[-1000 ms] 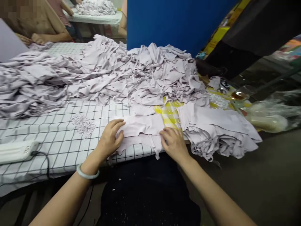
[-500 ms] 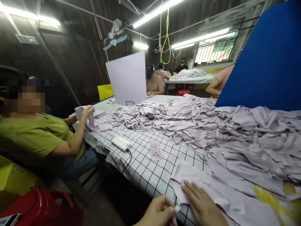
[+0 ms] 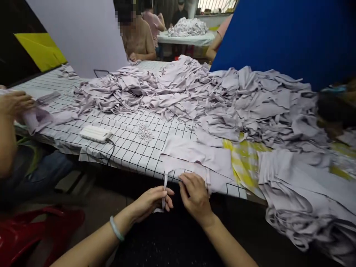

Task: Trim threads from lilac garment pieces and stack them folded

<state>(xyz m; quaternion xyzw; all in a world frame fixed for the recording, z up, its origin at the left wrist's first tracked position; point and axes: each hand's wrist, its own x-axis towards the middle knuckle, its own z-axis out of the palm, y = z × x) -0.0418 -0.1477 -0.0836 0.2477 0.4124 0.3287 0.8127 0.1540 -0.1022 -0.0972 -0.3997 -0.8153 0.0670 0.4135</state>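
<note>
A pale lilac-grey garment with thin straps [image 3: 178,163], like a camisole, lies at the table's near edge. One of its straps [image 3: 166,181] hangs over the edge, pinched between the thumb and fingers of my left hand [image 3: 154,200]. My right hand [image 3: 196,196] rests on the garment's lower edge, its fingers bent and loosely apart. Just right of those fingers is a second strap [image 3: 208,177] with a small slider. Another flat piece of the same cloth [image 3: 197,150] lies behind. My left wrist wears a pale bangle [image 3: 116,228].
A large heap of similar garments [image 3: 189,89] covers the table's middle and right. Small scraps [image 3: 145,132] and a white power bank [image 3: 96,133] with a cable lie left. Stacked garments [image 3: 292,178] overhang the edge at right. A blue panel [image 3: 278,37] stands behind. A co-worker's hand [image 3: 18,104] holds cloth.
The view has tilted down and turned right. My left hand now holds a strap out from the garment, and my right hand has gone from lying flat to bent fingers at the garment's edge.
</note>
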